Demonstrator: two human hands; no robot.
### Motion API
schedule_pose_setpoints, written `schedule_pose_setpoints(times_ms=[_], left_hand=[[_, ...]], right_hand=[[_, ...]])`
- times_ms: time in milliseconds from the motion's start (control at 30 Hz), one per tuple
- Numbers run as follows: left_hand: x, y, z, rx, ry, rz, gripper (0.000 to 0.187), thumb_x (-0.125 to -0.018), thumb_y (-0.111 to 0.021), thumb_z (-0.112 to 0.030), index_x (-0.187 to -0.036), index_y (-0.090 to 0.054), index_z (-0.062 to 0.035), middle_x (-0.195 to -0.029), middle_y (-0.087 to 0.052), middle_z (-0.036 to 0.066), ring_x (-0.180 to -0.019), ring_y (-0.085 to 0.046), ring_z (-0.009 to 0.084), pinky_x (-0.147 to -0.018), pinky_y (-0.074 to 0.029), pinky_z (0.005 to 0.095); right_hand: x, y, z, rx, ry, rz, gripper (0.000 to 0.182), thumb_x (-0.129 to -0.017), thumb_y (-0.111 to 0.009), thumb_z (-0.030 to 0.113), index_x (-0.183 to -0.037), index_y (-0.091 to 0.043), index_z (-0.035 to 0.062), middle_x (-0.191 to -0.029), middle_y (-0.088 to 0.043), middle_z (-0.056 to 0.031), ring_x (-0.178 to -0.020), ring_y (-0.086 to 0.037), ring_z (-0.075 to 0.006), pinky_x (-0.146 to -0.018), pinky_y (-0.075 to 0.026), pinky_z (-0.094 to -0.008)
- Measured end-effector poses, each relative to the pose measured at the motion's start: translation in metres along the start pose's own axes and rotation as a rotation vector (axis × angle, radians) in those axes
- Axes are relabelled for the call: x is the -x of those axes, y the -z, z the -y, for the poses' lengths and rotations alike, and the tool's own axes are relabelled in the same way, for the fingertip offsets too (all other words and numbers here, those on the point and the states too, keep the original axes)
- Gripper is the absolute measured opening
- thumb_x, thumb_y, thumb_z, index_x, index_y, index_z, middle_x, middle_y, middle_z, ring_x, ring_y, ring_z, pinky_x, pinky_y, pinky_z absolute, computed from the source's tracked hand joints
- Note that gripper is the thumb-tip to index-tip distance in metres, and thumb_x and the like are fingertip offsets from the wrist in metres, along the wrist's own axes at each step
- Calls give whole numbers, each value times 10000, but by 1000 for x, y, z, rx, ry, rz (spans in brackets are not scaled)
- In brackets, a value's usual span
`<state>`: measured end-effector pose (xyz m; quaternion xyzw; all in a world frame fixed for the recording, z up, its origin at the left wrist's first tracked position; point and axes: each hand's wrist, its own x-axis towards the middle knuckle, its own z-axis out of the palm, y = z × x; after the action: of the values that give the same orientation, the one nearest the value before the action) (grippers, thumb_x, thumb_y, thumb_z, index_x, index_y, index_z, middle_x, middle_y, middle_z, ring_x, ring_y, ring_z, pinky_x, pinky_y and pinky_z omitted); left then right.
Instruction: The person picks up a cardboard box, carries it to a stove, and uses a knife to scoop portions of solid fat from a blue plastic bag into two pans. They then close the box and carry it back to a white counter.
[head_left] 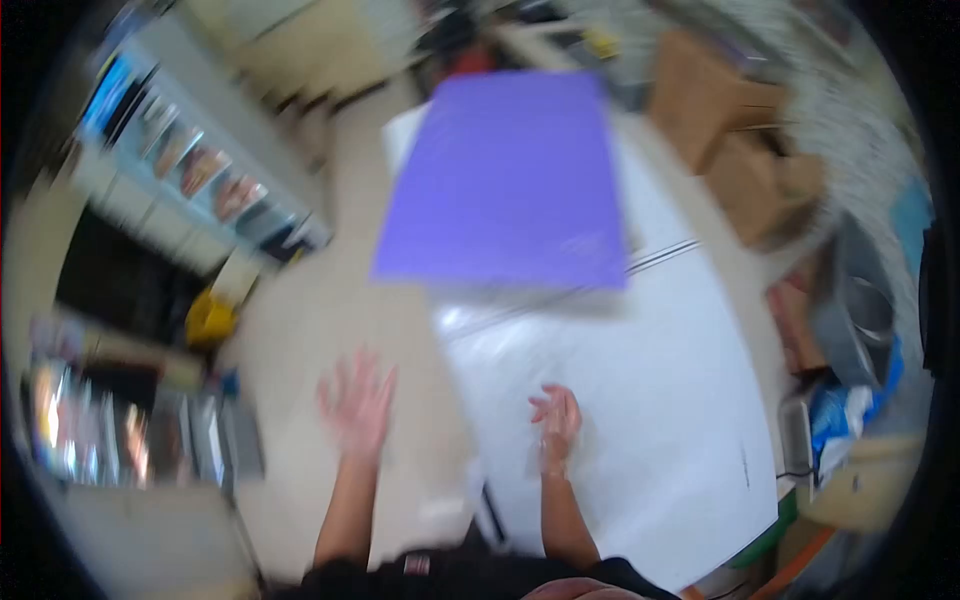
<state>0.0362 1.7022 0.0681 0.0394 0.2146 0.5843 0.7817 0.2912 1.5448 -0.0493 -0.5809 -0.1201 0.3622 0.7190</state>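
Note:
The whole view is motion-blurred. My left hand (356, 400) hangs over the floor just left of the white table (640, 400), fingers spread, holding nothing. Over the table's near part, my right hand (555, 420) has its fingers loosely curled and holds nothing. A large purple sheet (505, 180) lies flat on the far part of the table, well beyond both hands.
Cardboard boxes (735, 130) stand to the right of the table. A light shelf unit (190, 160) with colourful items lines the left side, with a yellow object (208, 318) on the floor near it. Clutter, including blue and white items (845, 405), sits at the right edge.

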Motion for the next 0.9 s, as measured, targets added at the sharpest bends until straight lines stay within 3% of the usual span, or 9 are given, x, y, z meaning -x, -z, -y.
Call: schedule_pose_setpoints(times_ms=[67,267,433,567,633,733,800,867,900], left_hand=[[15,-12,-13,34,-68,10,766,-934,-588,-508,-1536,-204,-230,-1599,-282,136,-1472,-289,332,-1178,-213,659],[164,-9,-132,-75,-582,41,810,-945,-519,-599,-1570,-71,-346,-1624,-231,79,-1456,-310,346,-1171,-215,675],[377,80,-250,-63,-1020,120,783,-932,-441,-710,-1575,-123,-395,-1629,-226,64,-1481,-255,300,-1194,-178,632],[565,158,-314,298,-1332,307,804,-895,-425,-780,-1569,-211,-398,-1639,-216,54,-1492,-226,277,-1210,-160,590],[632,192,-339,152,-1599,162,810,-886,-424,-792,-1563,-243,-385,-1632,-240,58,-1488,-239,278,-1213,-163,569],[680,220,-354,38,-1778,-23,831,-889,-419,-791,-1570,-244,-348,-1596,-308,85,-1458,-291,278,-1204,-198,551],[718,238,-370,-27,-1798,-236,835,-892,-452,-766,-1557,-279,-293,-1549,-366,111,-1421,-343,277,-1185,-242,541],[740,241,-388,-176,-1793,-542,826,-891,-524,-724,-1521,-364,-213,-1489,-429,135,-1375,-399,274,-1157,-298,526],[762,267,-376,-345,-1706,-618,771,-893,-570,-669,-1464,-412,-176,-1431,-465,130,-1328,-434,271,-1124,-332,518]], right_hand=[[86,-59,15,-38,-98,264,367,-1016,-562,281,-1265,-579,11,-1136,-645,-125,-1106,-603,-268,-997,-450,-405],[272,-194,65,475,892,907,469,-861,-746,231,-1263,-573,61,-1078,-659,-86,-1030,-628,-283,-1034,-406,-503],[443,-230,7,182,1113,1608,305,-764,-760,65,-1052,-661,89,-967,-663,-72,-947,-645,-269,-1021,-429,-500],[634,-224,-21,-141,996,2021,271,-735,-724,-28,-974,-686,95,-887,-665,-70,-885,-662,-272,-953,-487,-472],[704,-230,-31,-263,960,2146,297,-747,-695,-108,-959,-690,100,-874,-684,-68,-868,-680,-268,-905,-523,-461],[724,-242,-51,-213,625,2436,320,-820,-733,20,-1125,-663,88,-1029,-697,-94,-1030,-672,-278,-991,-490,-458],[755,-250,-70,-240,-714,2339,620,-925,-654,454,-1430,-499,130,-1416,-532,-165,-1290,-518,-363,-1103,-380,-517],[791,-288,-54,-359,-1486,2031,859,-931,-463,697,-1593,-223,206,-1606,-275,-161,-1435,-319,-393,-1180,-244,-555],[814,-284,-67,-342,-1559,1973,877,-926,-449,715,-1599,-197,212,-1623,-229,-154,-1453,-274,-398,-1185,-219,-562]])
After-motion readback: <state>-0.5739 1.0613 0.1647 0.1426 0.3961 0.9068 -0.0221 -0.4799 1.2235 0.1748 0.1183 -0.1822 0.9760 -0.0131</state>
